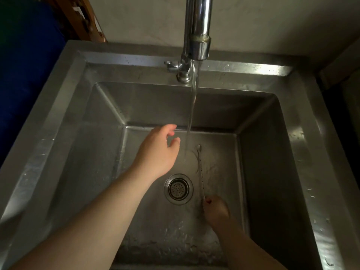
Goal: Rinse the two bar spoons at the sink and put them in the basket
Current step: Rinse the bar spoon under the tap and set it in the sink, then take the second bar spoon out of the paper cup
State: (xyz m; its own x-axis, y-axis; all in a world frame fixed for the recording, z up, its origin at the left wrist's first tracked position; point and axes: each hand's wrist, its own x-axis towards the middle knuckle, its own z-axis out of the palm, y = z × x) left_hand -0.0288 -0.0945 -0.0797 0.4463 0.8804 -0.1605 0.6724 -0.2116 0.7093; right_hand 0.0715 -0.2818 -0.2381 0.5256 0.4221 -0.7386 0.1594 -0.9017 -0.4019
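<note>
A long twisted-stem bar spoon [200,170] lies low in the steel sink [272,152], its small bowl pointing away from me, just right of the falling water. My right hand [216,210] is shut on its near end, close to the sink floor. My left hand [159,151] hovers higher, left of the stream, fingers apart and holding nothing. I can make out only one spoon. No basket is in view.
A chrome tap [198,28] runs a steady stream [191,114] onto the sink floor. The round drain strainer [178,189] sits between my hands. A wide steel rim surrounds the basin; a blue object [25,75] stands at the left.
</note>
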